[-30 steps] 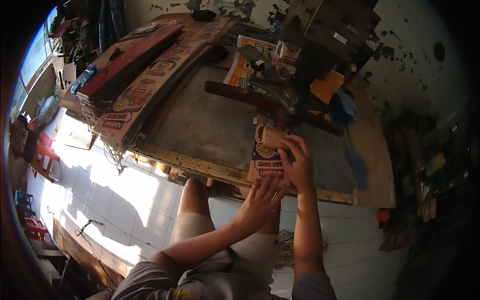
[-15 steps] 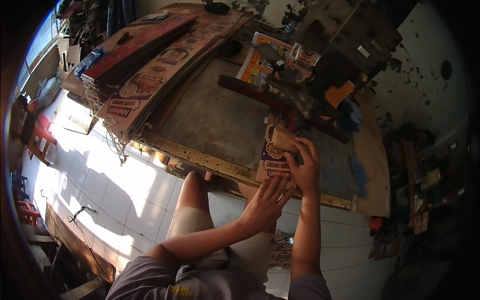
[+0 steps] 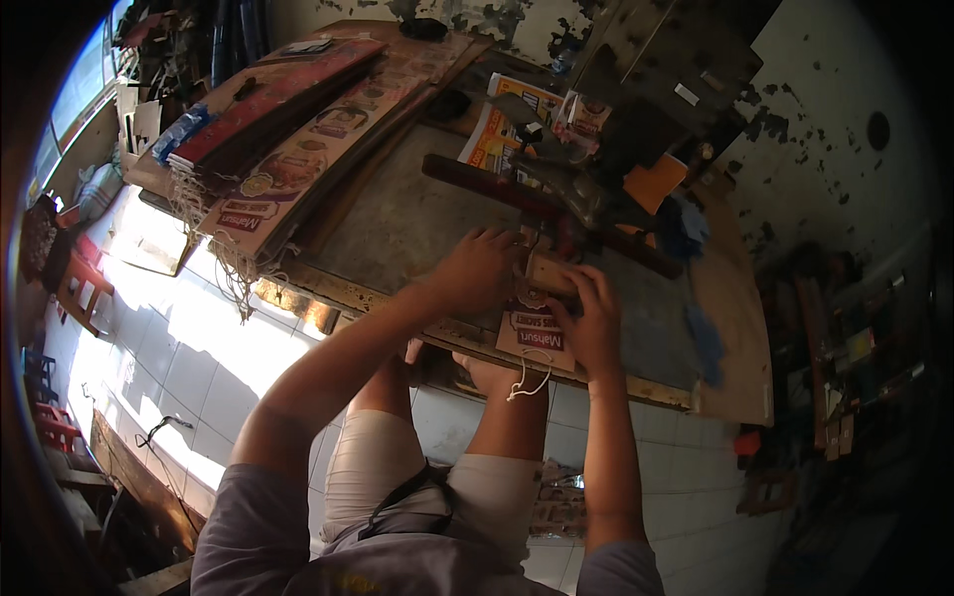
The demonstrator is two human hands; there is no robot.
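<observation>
Head view: a wooden block (image 3: 548, 275) is held by the right hand (image 3: 590, 316), with the thumb on the near side and the fingers laid over its right end, so this grip is closed around the block. The block is rested on the printed strip (image 3: 534, 336), which is laid near the front edge of the tabletop (image 3: 373, 214), just below the red bar (image 3: 479, 182). The left hand (image 3: 479, 270) is placed at the left of the block, with the fingers bent; whether anything is pinched by this grip is not made clear, because the fingertips are partly hidden in shadow. A white string (image 3: 514, 395) is hung from the near end of the strip, over the tabletop edge. For this step to be done well, it is judged that the block should be held flat and steady, with pressure spread evenly, so that the strip is not creased or turned. The string should be left free, away from the block. The left fingers should be placed beside the block and not under it, so that they are not pinched. At the left, printed boards (image 3: 263, 204) are laid along the tabletop, with loose strings at their near ends.
</observation>
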